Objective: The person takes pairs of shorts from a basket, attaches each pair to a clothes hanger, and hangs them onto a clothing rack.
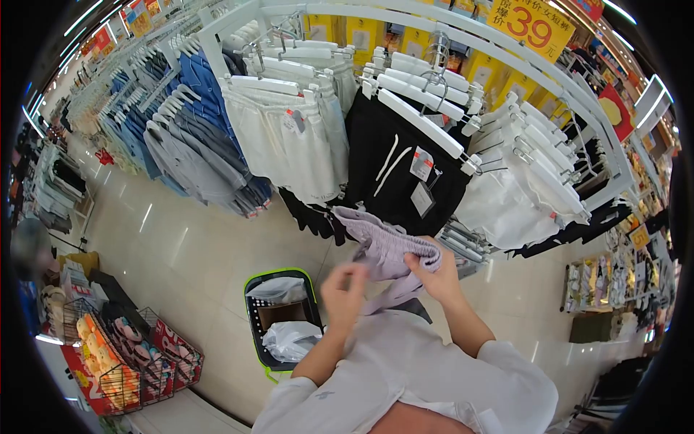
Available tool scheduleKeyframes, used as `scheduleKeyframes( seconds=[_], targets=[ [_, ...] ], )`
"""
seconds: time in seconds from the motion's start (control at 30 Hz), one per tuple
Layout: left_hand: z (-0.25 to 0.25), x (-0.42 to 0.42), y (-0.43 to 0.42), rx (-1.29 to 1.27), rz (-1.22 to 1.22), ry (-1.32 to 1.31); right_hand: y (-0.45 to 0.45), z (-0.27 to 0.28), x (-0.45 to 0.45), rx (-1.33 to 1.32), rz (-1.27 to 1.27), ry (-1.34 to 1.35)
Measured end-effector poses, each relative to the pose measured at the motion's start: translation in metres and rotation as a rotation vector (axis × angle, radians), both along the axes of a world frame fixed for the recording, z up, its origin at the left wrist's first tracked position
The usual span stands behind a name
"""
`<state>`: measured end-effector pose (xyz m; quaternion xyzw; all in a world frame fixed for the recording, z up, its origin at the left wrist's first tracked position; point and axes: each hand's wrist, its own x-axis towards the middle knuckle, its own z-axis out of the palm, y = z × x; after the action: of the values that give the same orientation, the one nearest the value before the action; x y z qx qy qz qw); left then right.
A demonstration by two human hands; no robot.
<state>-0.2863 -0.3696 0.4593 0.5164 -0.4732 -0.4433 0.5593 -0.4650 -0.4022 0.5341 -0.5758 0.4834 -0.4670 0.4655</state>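
Note:
Lavender shorts (390, 253) with a gathered elastic waistband are bunched up in front of my chest, part of them hanging towards my shirt. My right hand (437, 273) is closed on the waistband at its right end, thumb on top. Beside the left part of the cloth is my left hand (343, 295), smeared by motion with its fingers seemingly curled; whether it touches the cloth I cannot tell. Just beyond the shorts, black shorts (394, 163) with white drawstrings and tags hang from a white clip hanger (419, 123).
White shorts (285, 137) and more white shorts (517, 202) hang on the curved white rack (607, 137). A green-rimmed shopping basket (249, 307) holding plastic bags stands on the floor at my left. Wire bins (119, 390) of goods are at lower left. Blue and grey shirts (191, 152) hang further left.

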Motion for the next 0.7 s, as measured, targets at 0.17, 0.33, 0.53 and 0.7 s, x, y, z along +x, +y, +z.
scheduleKeyframes(
  seconds=[0.17, 0.33, 0.53, 0.7],
  targets=[
    [-0.038, 0.04, -0.04, 0.001, 0.258, 0.178, 0.007, 0.019, -0.004, -0.148, 0.315, 0.162],
    [-0.059, 0.042, -0.053, 0.137, -0.106, 0.528, 0.014, 0.014, -0.004, -0.074, 0.476, 0.095],
    [-0.033, 0.026, -0.04, 0.231, 0.34, 0.364, 0.02, 0.0, -0.01, -0.074, 0.27, 0.051],
    [-0.032, 0.045, -0.046, 0.234, 0.514, 0.201, 0.014, 0.003, -0.002, -0.164, 0.33, 0.058]
  ],
)
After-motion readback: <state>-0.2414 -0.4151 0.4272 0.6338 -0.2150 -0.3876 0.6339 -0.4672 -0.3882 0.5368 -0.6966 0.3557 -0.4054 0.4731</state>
